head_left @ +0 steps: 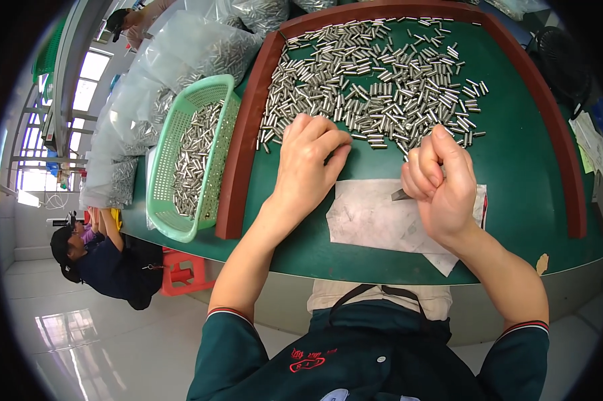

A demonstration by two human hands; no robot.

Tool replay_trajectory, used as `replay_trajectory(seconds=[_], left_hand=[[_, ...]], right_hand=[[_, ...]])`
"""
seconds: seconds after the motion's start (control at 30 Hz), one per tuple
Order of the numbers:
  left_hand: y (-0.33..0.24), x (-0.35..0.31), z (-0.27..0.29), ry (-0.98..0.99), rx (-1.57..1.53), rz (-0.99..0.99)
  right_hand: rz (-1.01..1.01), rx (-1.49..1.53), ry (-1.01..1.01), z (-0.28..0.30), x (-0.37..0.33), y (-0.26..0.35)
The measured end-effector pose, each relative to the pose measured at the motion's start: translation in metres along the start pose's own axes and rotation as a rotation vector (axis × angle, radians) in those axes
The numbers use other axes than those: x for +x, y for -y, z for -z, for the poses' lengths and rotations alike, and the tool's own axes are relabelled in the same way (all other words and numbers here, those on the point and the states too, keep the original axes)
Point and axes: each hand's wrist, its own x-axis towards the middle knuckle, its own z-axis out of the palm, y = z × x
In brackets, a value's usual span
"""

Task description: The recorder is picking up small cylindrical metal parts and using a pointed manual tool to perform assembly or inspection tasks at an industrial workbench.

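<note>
A wide heap of short shiny metal pins [382,90] is spread over the green tabletop. My left hand [309,157] is at the heap's near edge, its fingers curled down and the thumb drawn in toward the index finger. Whatever its fingertips pinch is hidden behind the hand. My right hand [442,180] is closed, palm side turned up, over a creased, smudged white cloth or paper sheet [375,220]. A small dark grey piece [400,195] shows beside its curled fingers; I cannot tell whether it is gripped or lies on the sheet.
A reddish-brown wooden frame [238,167] borders the pins on three sides. Left of it stands a green perforated basket [161,180] full of pins, beside clear plastic bags [214,50] of metal parts. A black fan [563,63] is at right. Another person [114,264] sits at left near a red stool [184,273].
</note>
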Motion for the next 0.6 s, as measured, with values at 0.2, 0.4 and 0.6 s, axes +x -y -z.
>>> replay_trajectory(seconds=[0.2, 0.4, 0.6], left_hand=[[0.008, 0.012, -0.015, 0.053, 0.017, -0.025], [-0.002, 0.003, -0.008, 0.129, -0.590, 0.469], [0.004, -0.004, -0.001, 0.180, -1.307, 0.797]], right_hand=[[-0.005, 0.016, -0.005, -0.001, 0.001, 0.001], [-0.041, 0.021, -0.035, 0.000, 0.000, 0.004], [-0.035, 0.021, -0.019, 0.001, 0.001, 0.003]])
